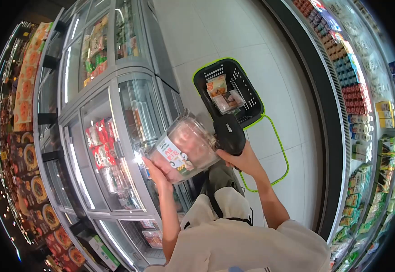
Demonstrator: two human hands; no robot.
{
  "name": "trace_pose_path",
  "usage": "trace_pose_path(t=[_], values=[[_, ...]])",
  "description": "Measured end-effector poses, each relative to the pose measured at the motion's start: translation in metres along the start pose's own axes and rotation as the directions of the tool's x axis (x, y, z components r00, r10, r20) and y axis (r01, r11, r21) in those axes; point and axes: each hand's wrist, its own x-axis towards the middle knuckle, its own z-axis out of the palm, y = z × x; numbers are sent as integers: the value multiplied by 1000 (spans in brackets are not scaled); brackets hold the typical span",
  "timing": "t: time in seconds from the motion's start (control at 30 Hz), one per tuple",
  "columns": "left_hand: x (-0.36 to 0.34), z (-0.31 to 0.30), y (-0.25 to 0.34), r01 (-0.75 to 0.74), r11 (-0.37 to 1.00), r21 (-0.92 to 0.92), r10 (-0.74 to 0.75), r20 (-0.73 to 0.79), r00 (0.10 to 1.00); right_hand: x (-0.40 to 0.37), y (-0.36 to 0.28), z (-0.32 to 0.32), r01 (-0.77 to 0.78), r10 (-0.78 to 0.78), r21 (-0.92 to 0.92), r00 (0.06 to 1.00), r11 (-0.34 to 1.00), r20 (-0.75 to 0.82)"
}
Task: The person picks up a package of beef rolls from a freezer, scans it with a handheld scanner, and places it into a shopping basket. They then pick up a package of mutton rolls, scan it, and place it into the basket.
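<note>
A clear plastic tray of pink meat [190,143] with a white and yellow label is held up in front of my body. My left hand [157,174] grips its lower left end. My right hand [245,161] is at its right end, with a black rounded object [230,133] lying over or beside the fingers, so part of the grip is hidden. Beyond it, a black basket [252,102] with a green rim stands on the floor, holding a clear tray [228,101] and an orange-and-white packet [216,86].
Glass-doored freezers [134,104] with packaged food line the left side. An open refrigerated shelf [358,90] with small bottles and green packets runs along the right. The basket's green handle [287,158] lies toward me over the tiled floor [197,27].
</note>
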Motion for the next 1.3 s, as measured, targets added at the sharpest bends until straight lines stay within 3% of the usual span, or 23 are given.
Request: trace_pose_path(t=[0.03, 0.13, 0.2, 0.3, 0.33, 0.4, 0.43, 0.5, 0.57, 0.63, 0.67, 0.73, 0.8, 0.87, 0.93, 0.97, 1.07, 1.1, 1.17, 1.27, 1.3], values=[[5, 22, -2, -37, 999, -24, 37, 11, 999, 19, 6, -15, -31, 28, -39, 998, 999, -55], [29, 92, -20, -233, 952, 196, 195, 197, 961, 92, 83, -76, -58, 51, -26, 976, 998, -210], [61, 134, -38, -170, 930, 325, 54, 336, 940, 139, 118, -118, -199, 176, -67, 949, 978, -261], [125, 194, -89, -179, 859, 480, -93, 490, 867, 211, 172, -164, -244, 281, 143, 877, 959, -391], [150, 214, -112, -154, 855, 496, -146, 514, 845, 234, 185, -176, -255, 261, 73, 867, 964, -424], [171, 261, -131, -236, 833, 500, -105, 562, 821, 276, 211, -195, -289, 227, -60, 851, 956, -474], [184, 280, -144, -301, 816, 493, -51, 581, 813, 298, 227, -207, -290, 229, -56, 847, 956, -479], [200, 317, -154, -398, 729, 557, -66, 635, 769, 338, 257, -232, -323, 272, -30, 841, 946, -467], [251, 347, -195, -425, 725, 542, -79, 679, 730, 372, 279, -254, -366, 317, -14, 823, 930, -471], [301, 374, -237, -358, 722, 592, -139, 631, 763, 406, 305, -273, -407, 319, -93, 821, 909, -474], [307, 388, -238, -281, 757, 589, -180, 603, 777, 422, 322, -284, -435, 323, -163, 830, 886, -455], [312, 413, -239, -265, 756, 599, -162, 563, 810, 447, 369, -315, -417, 307, -309, 886, 855, -347], [339, 428, -248, -310, 769, 559, -249, 709, 660, 458, 382, -318, -455, 341, -399, 882, 796, -325], [335, 442, -264, -316, 684, 658, -247, 616, 748, 465, 397, -312, -456, 304, -466, 880, 758, -366], [343, 459, -281, -329, 582, 744, -255, 551, 795, 472, 417, -304, -445, 327, -391, 884, 805, -333], [360, 463, -298, -271, 642, 718, -295, 557, 776, 476, 425, -300, -438, 335, -356, 888, 825, -316], [369, 461, -323, -95, 717, 690, -274, 406, 872, 484, 441, -285, -437, 101, -631, 863, 641, -496], [365, 459, -327, -53, 704, 708, -298, 362, 883, 486, 441, -283, -479, 163, -562, 838, 674, -520], [356, 452, -330, 34, 672, 739, -344, 272, 899, 484, 436, -276, -469, 98, -605, 834, 644, -542], [358, 442, -338, 32, 606, 795, -494, 345, 798, 482, 431, -269, -440, 26, -657, 842, 612, -539], [362, 437, -339, -60, 585, 809, -496, 415, 763, 481, 429, -269, -435, 44, -660, 853, 613, -521]])
